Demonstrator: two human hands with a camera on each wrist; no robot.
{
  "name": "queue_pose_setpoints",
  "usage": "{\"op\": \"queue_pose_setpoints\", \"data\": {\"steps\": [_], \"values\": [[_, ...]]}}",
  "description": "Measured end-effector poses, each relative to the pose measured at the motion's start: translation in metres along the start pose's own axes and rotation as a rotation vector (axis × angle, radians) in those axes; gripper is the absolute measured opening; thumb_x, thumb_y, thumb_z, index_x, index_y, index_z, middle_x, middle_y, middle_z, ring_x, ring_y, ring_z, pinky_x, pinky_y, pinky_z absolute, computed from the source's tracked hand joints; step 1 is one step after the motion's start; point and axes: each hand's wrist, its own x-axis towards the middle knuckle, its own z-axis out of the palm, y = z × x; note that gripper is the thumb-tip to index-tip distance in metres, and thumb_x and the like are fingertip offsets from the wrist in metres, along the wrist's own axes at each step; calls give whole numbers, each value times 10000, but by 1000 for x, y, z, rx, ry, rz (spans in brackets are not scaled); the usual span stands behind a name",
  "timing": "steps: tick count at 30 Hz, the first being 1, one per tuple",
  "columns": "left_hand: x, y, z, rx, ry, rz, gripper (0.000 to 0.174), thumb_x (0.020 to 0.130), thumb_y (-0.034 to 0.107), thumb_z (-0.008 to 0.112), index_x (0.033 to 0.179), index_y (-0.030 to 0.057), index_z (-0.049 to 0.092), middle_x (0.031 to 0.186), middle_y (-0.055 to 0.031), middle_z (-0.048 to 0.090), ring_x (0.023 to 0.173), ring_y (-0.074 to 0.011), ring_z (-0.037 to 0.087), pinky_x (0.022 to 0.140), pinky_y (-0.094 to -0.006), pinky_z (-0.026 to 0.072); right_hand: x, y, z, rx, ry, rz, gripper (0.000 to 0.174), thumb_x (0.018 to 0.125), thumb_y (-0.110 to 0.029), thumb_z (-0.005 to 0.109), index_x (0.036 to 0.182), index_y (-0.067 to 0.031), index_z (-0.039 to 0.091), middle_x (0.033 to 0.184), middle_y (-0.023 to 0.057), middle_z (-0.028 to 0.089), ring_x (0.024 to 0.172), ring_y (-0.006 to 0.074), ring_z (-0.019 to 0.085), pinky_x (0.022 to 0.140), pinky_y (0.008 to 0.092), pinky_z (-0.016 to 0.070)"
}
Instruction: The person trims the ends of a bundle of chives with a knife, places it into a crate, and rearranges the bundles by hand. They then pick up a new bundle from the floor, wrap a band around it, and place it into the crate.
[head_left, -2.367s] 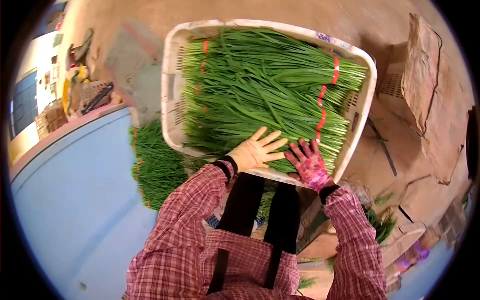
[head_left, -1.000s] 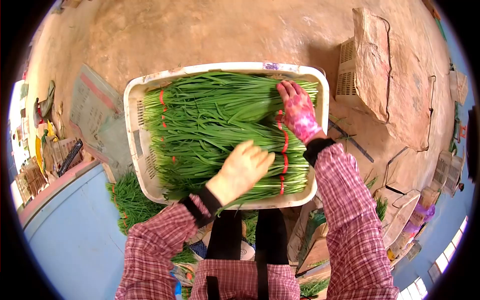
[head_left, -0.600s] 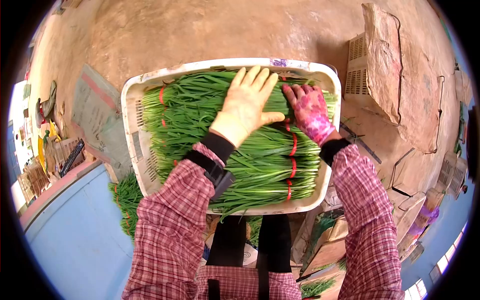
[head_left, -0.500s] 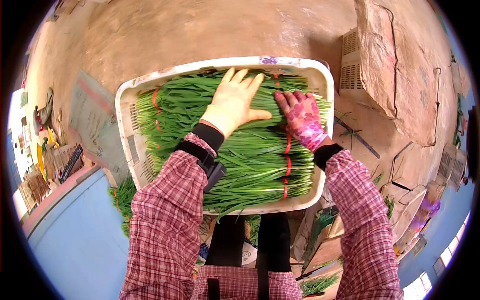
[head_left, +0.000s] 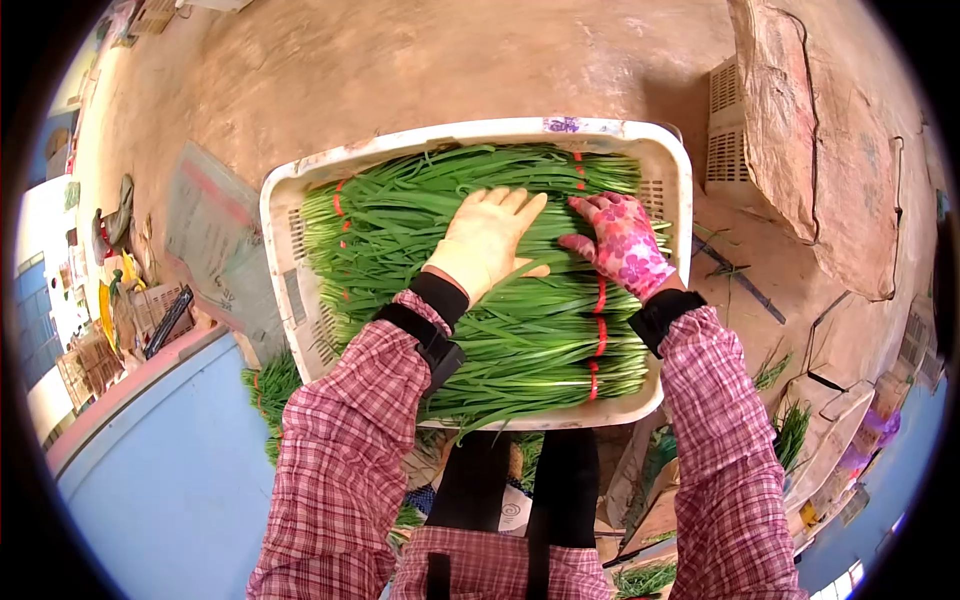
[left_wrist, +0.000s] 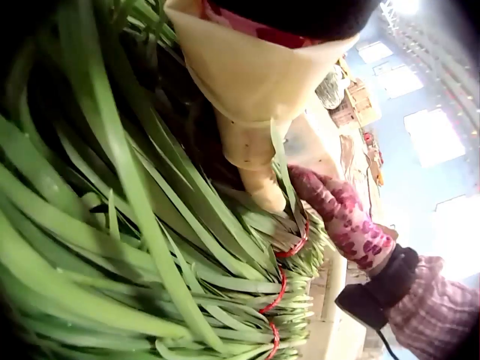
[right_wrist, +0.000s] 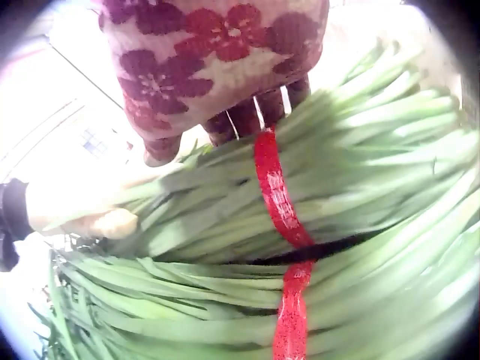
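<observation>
- Both gloved hands have moved away from the 6 o'clock rim of the white crate point(head_left: 279, 255), where they lay a couple of seconds ago. Now the left hand point(head_left: 487, 240) sits just 12 o'clock of the middle, and the right hand point(head_left: 622, 240) is over towards 2.
- In the last half second the left hand has slid back from the 12 o'clock rim towards the centre.
- Its fingers are out straight, holding nothing I can see, thumb pointing to 3 o'clock among the leaves.
- The right hand's fingers look loosely extended across the stalks, thumb apart towards 9; I see no curl round a bunch, though its wrist view hides the tips.
- The green bunches point(head_left: 520, 335) lie side by side inside the crate, cut ends towards 3 and 9 o'clock, red ties point(head_left: 600, 336) running down the 3 o'clock side.
- To my eye, that shift means the smoothing and settling has passed to the far rows, with the near ones already lying fairly even.
</observation>
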Motion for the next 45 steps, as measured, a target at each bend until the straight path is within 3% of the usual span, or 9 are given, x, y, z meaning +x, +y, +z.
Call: {"op": "queue_pose_setpoints", "data": {"steps": [5,10,15,18,23,28,32,38,45], "values": [[-27,4,8,21,1,-64,976,779,616,750,1556,164,372,1552,-128,451,1467,-345,366,1202,-535,291,-15,-3,19,-56,-26,3,829,797,-592,743,1385,-36,563,1333,188,627,1256,387,561,1072,492,391],[-34,8,5,6,227,-91,954,806,528,757,1564,115,350,1575,-161,403,1464,-379,349,1206,-555,260,-13,21,-15,-101,-260,5,1082,632,-287,929,1535,-74,372,1478,199,501,1348,402,483,1119,493,404],[-97,63,-28,-321,441,-54,637,870,294,745,1415,30,548,1429,-193,562,1370,-380,480,1172,-523,332,3,8,-32,-233,-402,50,1054,640,-272,917,1535,-79,395,1211,192,654,1117,371,635,959,455,507],[-140,115,-19,-1006,328,-226,628,874,139,771,1452,62,541,1407,-149,608,1347,-275,537,1180,-400,356,0,-8,-50,-367,-306,-15,999,615,-313,895,1487,-70,472,981,187,696,989,375,661,850,468,525],[-130,157,23,-2343,161,-575,887,918,419,745,1594,99,268,1593,-159,383,1463,-320,373,1215,-460,286,-39,-52,-105,-407,-170,-3,855,631,-283,844,1384,5,559,862,144,690,833,338,669,756,456,514],[-63,169,42,-2860,303,-681,1003,777,613,773,1520,78,364,1556,-111,430,1441,-338,362,1199,-522,309,-149,-75,-130,-277,-63,222,776,720,-319,797,1380,3,546,960,163,682,917,330,662,864,446,482],[-59,213,30,-2603,75,-934,660,920,423,734,1420,48,520,1464,-134,545,1320,-332,514,1155,-510,393,-252,-91,-128,-153,-89,548,1007,615,-399,894,1437,21,491,1018,186,677,884,372,646,798,463,517],[-87,277,40,-2437,-362,-615,609,960,336,701,1440,33,480,1436,-126,559,1286,-348,537,1117,-551,426,-393,-114,-79,85,163,794,975,696,-431,851,1468,9,449,1128,194,656,1045,372,614,917,471,467],[-104,379,78,-1943,-812,-847,385,912,179,760,1236,5,646,1115,-93,695,753,-146,638,601,-299,503,-551,-89,-45,137,120,1060,1050,674,-484,854,1493,8,419,1279,226,619,1151,369,598,1033,464,423]]}}
